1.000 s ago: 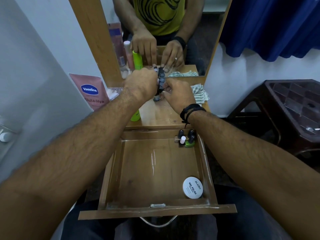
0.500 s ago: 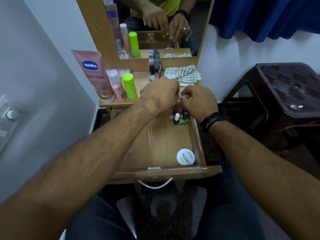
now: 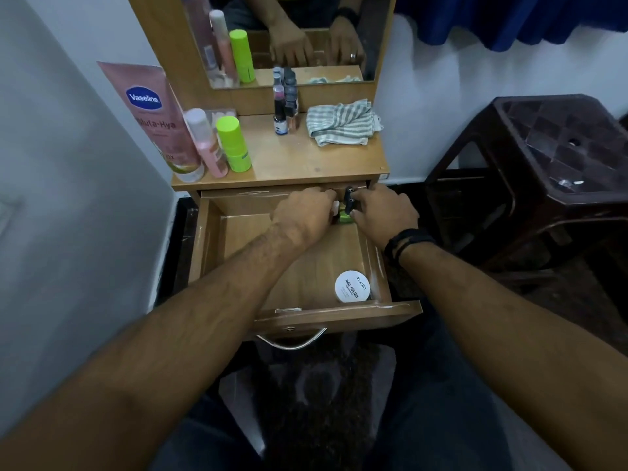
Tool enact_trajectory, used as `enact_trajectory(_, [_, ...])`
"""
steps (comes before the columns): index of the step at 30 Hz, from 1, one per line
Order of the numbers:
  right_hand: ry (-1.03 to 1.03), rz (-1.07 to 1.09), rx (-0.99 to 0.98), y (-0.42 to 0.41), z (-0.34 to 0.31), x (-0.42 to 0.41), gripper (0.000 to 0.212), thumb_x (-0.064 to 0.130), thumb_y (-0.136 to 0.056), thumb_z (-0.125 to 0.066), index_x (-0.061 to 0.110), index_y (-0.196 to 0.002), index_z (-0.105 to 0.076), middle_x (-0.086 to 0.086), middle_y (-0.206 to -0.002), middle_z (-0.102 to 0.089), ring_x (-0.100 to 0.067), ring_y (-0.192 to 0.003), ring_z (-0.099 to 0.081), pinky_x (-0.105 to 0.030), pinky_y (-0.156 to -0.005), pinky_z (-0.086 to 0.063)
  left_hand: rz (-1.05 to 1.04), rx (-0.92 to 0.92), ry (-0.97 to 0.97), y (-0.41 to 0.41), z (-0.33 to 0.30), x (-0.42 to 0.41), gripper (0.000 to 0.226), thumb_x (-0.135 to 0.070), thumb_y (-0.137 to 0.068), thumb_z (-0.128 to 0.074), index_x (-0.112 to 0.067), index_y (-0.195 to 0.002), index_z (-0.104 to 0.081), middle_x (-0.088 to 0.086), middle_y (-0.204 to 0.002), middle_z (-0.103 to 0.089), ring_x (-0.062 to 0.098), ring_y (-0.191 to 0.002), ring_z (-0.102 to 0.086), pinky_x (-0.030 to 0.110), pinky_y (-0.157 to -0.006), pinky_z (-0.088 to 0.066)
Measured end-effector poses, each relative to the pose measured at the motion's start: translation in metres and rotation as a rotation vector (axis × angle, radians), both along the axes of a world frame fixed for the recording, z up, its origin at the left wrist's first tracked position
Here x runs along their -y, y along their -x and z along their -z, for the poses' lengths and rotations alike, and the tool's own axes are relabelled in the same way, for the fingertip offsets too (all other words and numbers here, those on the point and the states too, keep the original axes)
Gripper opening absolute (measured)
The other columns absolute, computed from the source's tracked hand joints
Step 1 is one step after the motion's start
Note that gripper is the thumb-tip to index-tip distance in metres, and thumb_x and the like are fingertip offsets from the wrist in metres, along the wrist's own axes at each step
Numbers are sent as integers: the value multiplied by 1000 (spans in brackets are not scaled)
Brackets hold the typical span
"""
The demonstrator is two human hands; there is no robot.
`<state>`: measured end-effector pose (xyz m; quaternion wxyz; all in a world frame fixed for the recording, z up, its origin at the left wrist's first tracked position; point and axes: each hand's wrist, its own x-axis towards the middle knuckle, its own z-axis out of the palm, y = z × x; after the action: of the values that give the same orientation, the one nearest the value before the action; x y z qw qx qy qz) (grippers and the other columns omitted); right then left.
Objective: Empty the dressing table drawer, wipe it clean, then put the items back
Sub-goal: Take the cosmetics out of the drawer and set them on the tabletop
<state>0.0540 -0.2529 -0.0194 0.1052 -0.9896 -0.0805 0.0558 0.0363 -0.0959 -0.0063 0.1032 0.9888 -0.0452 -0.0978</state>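
The wooden drawer is pulled open below the dressing table top. My left hand and my right hand meet at its back right corner, fingers closed around a cluster of small nail polish bottles with black caps and a green base. How many bottles each hand holds is hidden by the fingers. A white round nail polish remover jar lies in the front right corner of the drawer. More small bottles stand on the table top by the mirror.
A striped cloth lies crumpled at the top's back right. A pink Vaseline tube, a pink bottle and a green bottle stand at the left. A dark plastic stool is to the right, a wall to the left.
Both hands have come down from the bottles on the table top into the drawer's back right corner. The view has tilted downward with them.
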Motion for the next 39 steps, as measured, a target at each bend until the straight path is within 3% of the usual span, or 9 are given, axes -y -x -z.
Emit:
enact_trajectory(5, [-11,7,-6,-4,-2,-4,36,46,-84,-56,32,-117,-62,-1,-111,-57,-35,-99,-59,-54,-83,-51,-19,-35,-3,-5,0,4,26,-34,-96,-49,-30,-119,-61,6,-120,-60,37,-110,-60,50,-86,-52])
enact_trajectory(10, [-19,-56,24,-9,-2,-3,22,39,-88,-63,23,-103,-65,-1,-107,-58,-27,-96,-60,-40,-87,-43,-17,-29,-9,-6,0,6,24,-31,-96,-51,-26,-119,-58,5,-116,-57,37,-109,-59,54,-87,-53])
enact_trajectory(19, [-85,-47,41,-7,-6,-4,15,34,-86,-64,21,-94,-64,0,-98,-60,-23,-91,-60,-42,-87,-47,-6,12,-44,-7,-3,14,22,-24,-99,-52,-19,-120,-50,11,-119,-61,39,-107,-60,56,-83,-54])
enact_trajectory(22, [-139,-25,59,-4,-10,-3,14,33,-81,-65,21,-88,-62,1,-94,-65,-23,-89,-61,-40,-86,-46,8,15,-72,-2,-12,14,26,-24,-97,-55,-18,-122,-51,13,-120,-61,39,-110,-59,49,-79,-51])
enact_trajectory(28, [-312,-11,81,-6,-44,-1,19,32,-70,-73,20,-79,-62,2,-79,-67,-23,-80,-62,-36,-75,-51,87,54,-189,5,-66,-3,29,-29,-95,-58,-20,-122,-64,11,-117,-64,33,-102,-61,37,-72,-43])
enact_trajectory(30, [-349,-17,106,-11,-64,-4,18,30,-69,-74,20,-78,-63,1,-79,-67,-21,-80,-61,-32,-69,-49,104,53,-211,2,-92,-12,27,-31,-95,-58,-22,-118,-67,9,-112,-64,30,-92,-59,37,-72,-47])
enact_trajectory(33, [-447,-36,182,-22,-91,-15,15,25,-70,-73,21,-80,-64,5,-77,-65,-16,-78,-58,-26,-61,-42,149,97,-241,-9,-128,-23,24,-34,-95,-60,-24,-114,-70,4,-107,-67,26,-93,-63,42,-79,-56])
enact_trajectory(37, [-541,-78,290,-46,-111,-37,14,24,-72,-73,20,-85,-68,6,-77,-65,-16,-79,-60,-29,-69,-48,111,231,-330,-33,-165,-36,19,-33,-97,-59,-22,-111,-68,3,-101,-64,23,-83,-56,37,-66,-46])
enact_trajectory(39, [-577,-81,299,-60,-113,-50,12,21,-73,-72,20,-85,-69,7,-75,-63,-13,-77,-58,-27,-70,-48,54,272,-339,-47,-174,-44,21,-29,-97,-59,-21,-114,-68,8,-103,-61,27,-83,-52,38,-67,-43])
